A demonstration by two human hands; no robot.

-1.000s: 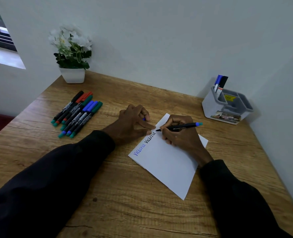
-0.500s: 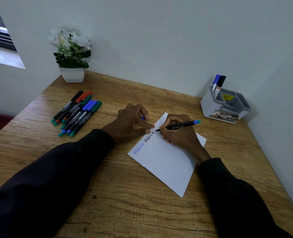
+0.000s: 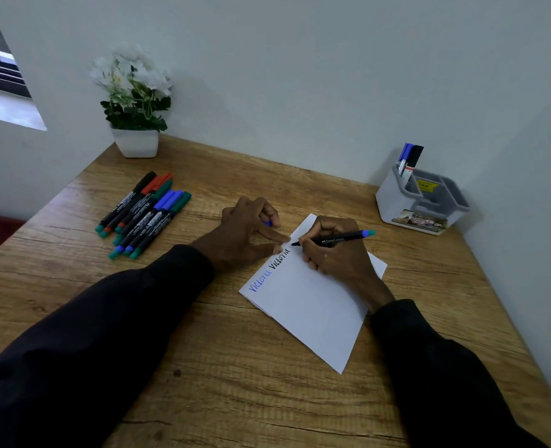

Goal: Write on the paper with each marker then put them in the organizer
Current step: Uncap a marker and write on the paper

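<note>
Marker [image 3: 342,237] in right grip [image 3: 335,258], tip touching paper [image 3: 316,305]

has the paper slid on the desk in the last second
No. The paper keeps the same offset from the organizer; the left hand, holding a blue cap, still pins its edge. Only the camera drifted a little.

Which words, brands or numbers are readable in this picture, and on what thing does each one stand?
"Victoria", in blue, on the paper.
"Victoria", in black, beside it on the same paper.
"FABER-CASTELL", on the marker in the right hand.
Yellow sticker inside the organizer: too blurred to read.
Front label of the organizer: too blurred to read.
Print on the loose markers: too small to read.
</note>
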